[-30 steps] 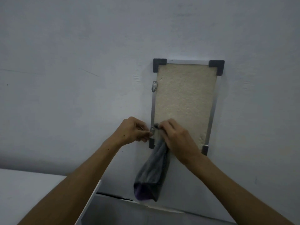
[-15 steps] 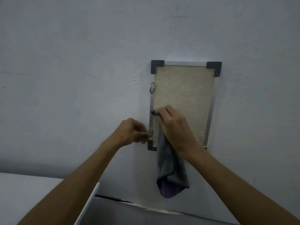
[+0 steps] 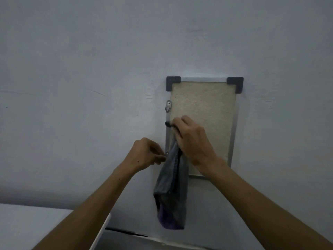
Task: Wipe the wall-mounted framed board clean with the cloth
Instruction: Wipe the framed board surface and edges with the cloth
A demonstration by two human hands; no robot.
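Note:
A framed board (image 3: 205, 107) with a beige felt face, a thin metal frame and dark corner caps hangs on the pale wall. My right hand (image 3: 191, 139) grips a grey cloth (image 3: 171, 186) with a purple end and presses its top against the frame's left rail, about halfway up. The rest of the cloth hangs down over the board's lower left corner. My left hand (image 3: 144, 154) pinches the frame's left edge at the lower mounting bracket, fingers curled.
A metal hanging bracket (image 3: 168, 106) is screwed to the frame's upper left rail. A white surface (image 3: 36, 226) with a raised edge lies at the lower left, below the wall. A dark gap (image 3: 126, 231) runs along the bottom of the wall.
My right hand has slid the cloth up the left rail from the lower bracket to about mid-height. My left hand has stayed at the lower bracket.

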